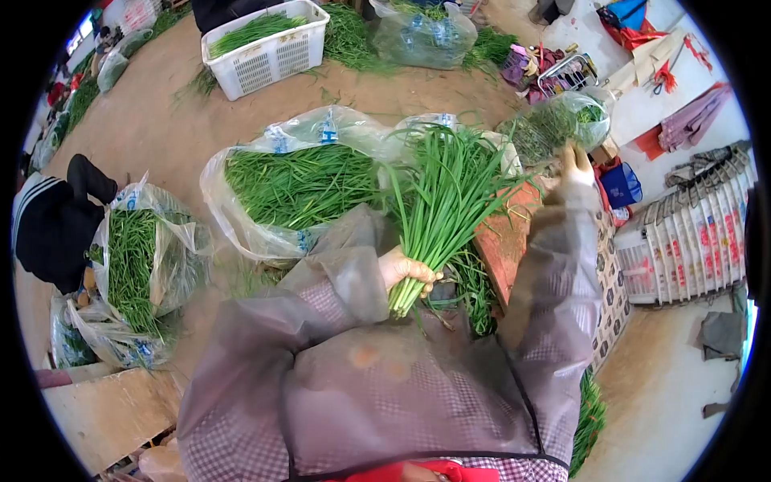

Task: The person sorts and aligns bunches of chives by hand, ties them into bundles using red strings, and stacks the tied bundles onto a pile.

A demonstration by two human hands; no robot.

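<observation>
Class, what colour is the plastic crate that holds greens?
The plastic crate is white, shown best in the head view.

Part of the green bunch (446, 197) is hidden inside the left hand (408, 271), whose palm is covered. The right hand (575, 165) is blurred — whether anything is held there cannot be told. The red cloth (458, 472) is cut off by the lower edge. The distant clutter (63, 92) at upper left is too small to be made out — its separate items are lost.
</observation>
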